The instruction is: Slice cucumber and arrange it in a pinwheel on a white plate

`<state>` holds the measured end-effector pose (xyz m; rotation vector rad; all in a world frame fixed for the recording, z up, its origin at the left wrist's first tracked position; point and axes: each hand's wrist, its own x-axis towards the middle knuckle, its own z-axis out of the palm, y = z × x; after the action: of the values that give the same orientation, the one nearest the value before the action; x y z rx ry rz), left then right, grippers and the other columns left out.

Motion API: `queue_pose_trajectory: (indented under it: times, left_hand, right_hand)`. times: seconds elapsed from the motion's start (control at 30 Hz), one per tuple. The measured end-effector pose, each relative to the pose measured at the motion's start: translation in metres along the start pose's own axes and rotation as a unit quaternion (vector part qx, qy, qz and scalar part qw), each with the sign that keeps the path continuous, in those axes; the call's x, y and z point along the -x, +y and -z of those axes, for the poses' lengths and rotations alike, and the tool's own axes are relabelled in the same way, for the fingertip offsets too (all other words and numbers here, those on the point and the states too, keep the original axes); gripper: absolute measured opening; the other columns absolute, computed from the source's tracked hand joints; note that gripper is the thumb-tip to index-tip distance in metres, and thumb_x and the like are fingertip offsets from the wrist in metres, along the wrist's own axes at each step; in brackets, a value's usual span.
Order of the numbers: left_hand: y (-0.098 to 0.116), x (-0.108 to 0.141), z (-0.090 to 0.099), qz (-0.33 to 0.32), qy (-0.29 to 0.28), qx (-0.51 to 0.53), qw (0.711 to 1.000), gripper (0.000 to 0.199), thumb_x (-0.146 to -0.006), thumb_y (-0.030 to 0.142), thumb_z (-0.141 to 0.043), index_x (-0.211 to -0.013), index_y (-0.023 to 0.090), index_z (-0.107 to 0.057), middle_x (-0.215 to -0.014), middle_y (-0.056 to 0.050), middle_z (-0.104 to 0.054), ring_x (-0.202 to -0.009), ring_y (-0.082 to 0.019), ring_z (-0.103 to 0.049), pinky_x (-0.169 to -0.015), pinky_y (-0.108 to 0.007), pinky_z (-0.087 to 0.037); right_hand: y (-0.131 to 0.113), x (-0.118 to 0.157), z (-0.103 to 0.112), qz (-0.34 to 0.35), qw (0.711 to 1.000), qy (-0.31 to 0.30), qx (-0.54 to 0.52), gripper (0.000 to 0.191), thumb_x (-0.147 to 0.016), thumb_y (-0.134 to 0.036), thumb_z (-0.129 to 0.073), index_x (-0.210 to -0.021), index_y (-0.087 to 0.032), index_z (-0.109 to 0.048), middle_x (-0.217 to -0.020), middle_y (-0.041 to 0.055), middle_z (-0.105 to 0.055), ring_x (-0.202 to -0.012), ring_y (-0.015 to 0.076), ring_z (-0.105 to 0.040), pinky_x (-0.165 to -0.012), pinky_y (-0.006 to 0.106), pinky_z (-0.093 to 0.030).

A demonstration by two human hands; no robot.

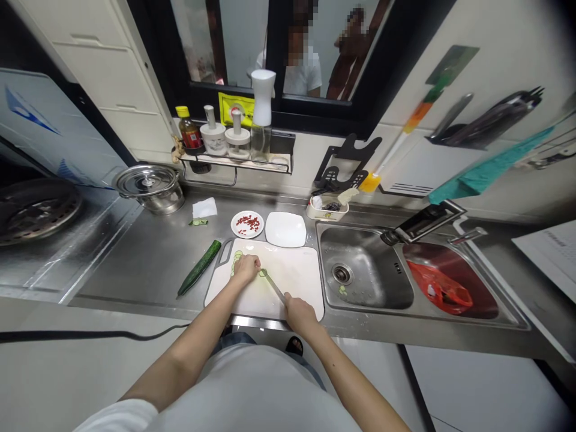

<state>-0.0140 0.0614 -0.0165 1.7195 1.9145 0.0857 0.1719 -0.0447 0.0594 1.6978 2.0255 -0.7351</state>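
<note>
My right hand grips a kitchen knife by its handle, the blade pointing away to the left over the white cutting board. At the blade's tip is a round cucumber slice. Just left of it, my left hand is closed with curled fingers; whatever they hold is hidden. More pale green cucumber slices lie beside that hand on the board's left part. A whole cucumber rests on the steel counter left of the board.
Behind the board stand a small plate of red pieces and a white rectangular dish. To the right is a steel sink with a red plastic bag in its second basin. A lidded pot stands back left.
</note>
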Motion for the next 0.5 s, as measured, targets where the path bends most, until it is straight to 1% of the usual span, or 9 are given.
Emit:
queue_pose_trajectory:
  times: [0.23,0.5]
  left_hand:
    - [0.0,-0.001,-0.0011,0.003,0.002,0.001,1.0,0.01,-0.077,0.024,-0.063,-0.084,0.024,-0.07,-0.095,-0.003,-0.073,-0.095,-0.02,-0.062,-0.074,-0.027,-0.042]
    - [0.0007,-0.0012,-0.0014,0.008,-0.002,0.004,1.0,0.009,-0.076,0.024,-0.065,-0.083,0.025,-0.069,-0.095,-0.004,-0.073,-0.094,-0.02,-0.063,-0.074,-0.027,-0.043]
  right_hand:
    - [0.001,0.002,-0.0045,-0.007,1.0,0.007,0.005,0.033,-0.092,-0.011,-0.032,-0.119,-0.016,-0.052,-0.101,0.0158,-0.068,-0.097,0.0244,-0.066,-0.071,0.03,-0.043]
    - [-0.0006,0.0003,-0.0035,-0.006,1.0,0.009,0.003,0.033,-0.091,-0.01,-0.034,-0.118,-0.016,-0.051,-0.102,0.0153,-0.068,-0.096,0.024,-0.066,-0.071,0.03,-0.044]
